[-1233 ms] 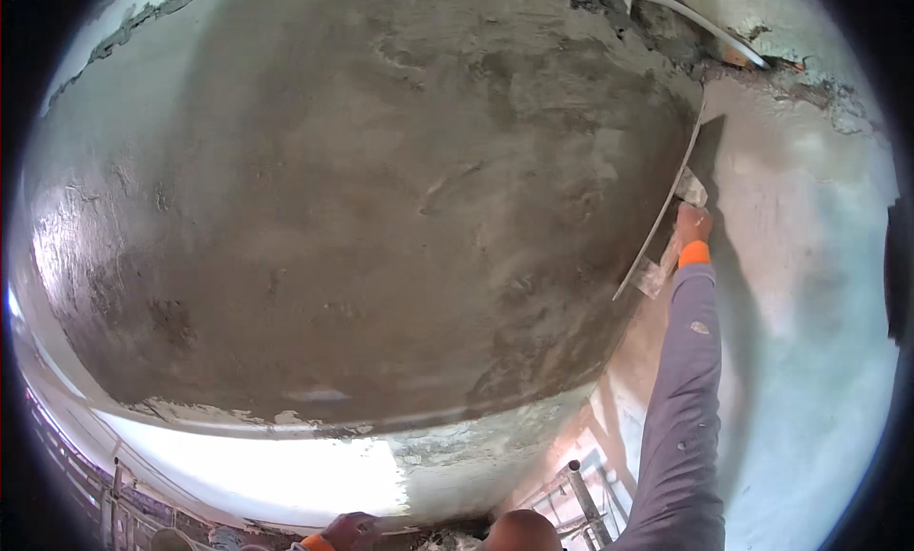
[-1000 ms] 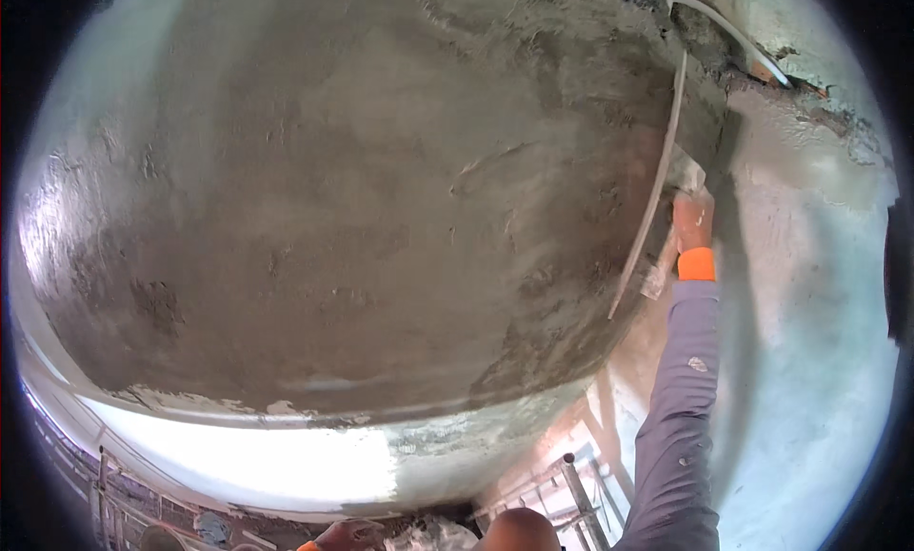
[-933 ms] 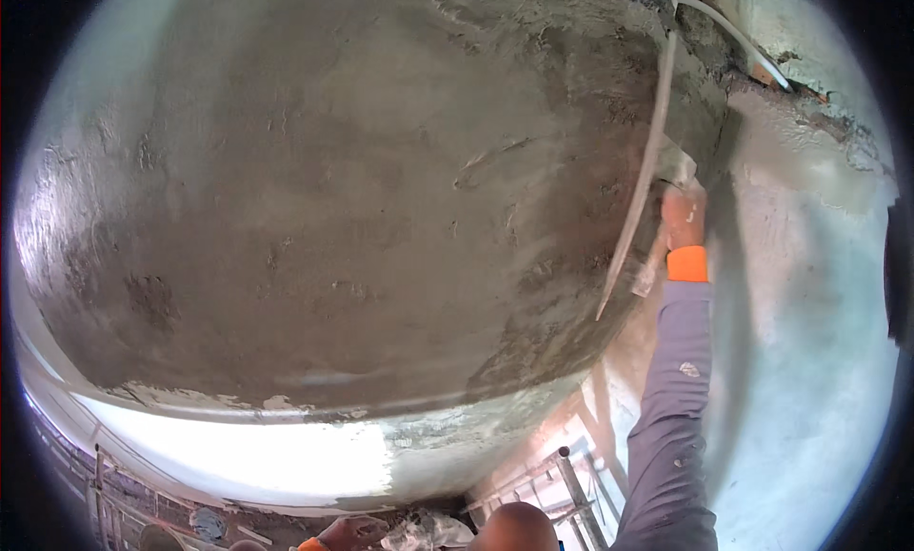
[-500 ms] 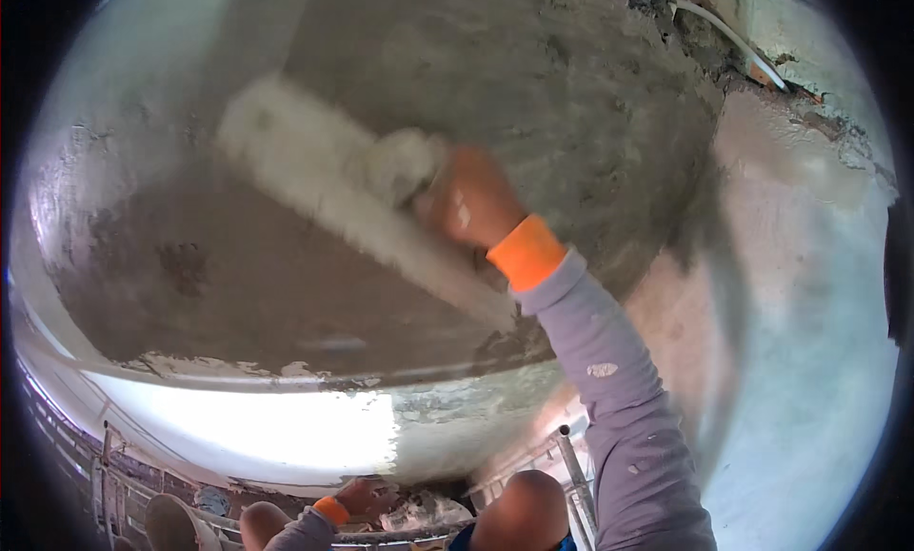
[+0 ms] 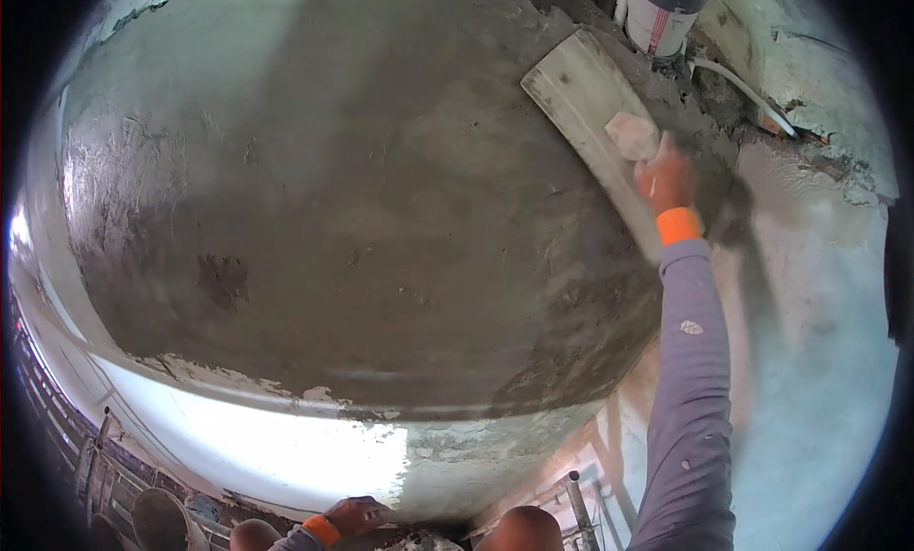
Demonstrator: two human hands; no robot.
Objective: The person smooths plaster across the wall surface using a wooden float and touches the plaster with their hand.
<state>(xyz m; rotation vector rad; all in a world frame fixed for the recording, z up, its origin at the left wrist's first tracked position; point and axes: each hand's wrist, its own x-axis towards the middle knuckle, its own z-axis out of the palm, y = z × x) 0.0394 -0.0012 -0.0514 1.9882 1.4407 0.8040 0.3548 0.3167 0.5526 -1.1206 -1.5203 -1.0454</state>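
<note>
Gripping one float (image 5: 590, 135): right of two hands (image 5: 667, 177).

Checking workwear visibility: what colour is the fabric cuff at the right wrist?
The fabric cuff is bright, solid orange; the head view shows it best.

The right sleeve (image 5: 690, 399) is long and mauve-grey, its cloth creased in soft folds along the forearm. A pale, leaf-shaped splotch (image 5: 691, 327) marks it below the wrist, with a smaller speck (image 5: 685, 464) farther down. A bright orange cuff (image 5: 679, 225) closes it — a plain, snug band. The left sleeve (image 5: 293, 541) matches, down to its own orange cuff (image 5: 322, 529). Right hand (image 5: 666, 175) and left hand (image 5: 360, 515) are ungloved — two rounded, bare knees (image 5: 526, 529) show too.
</note>
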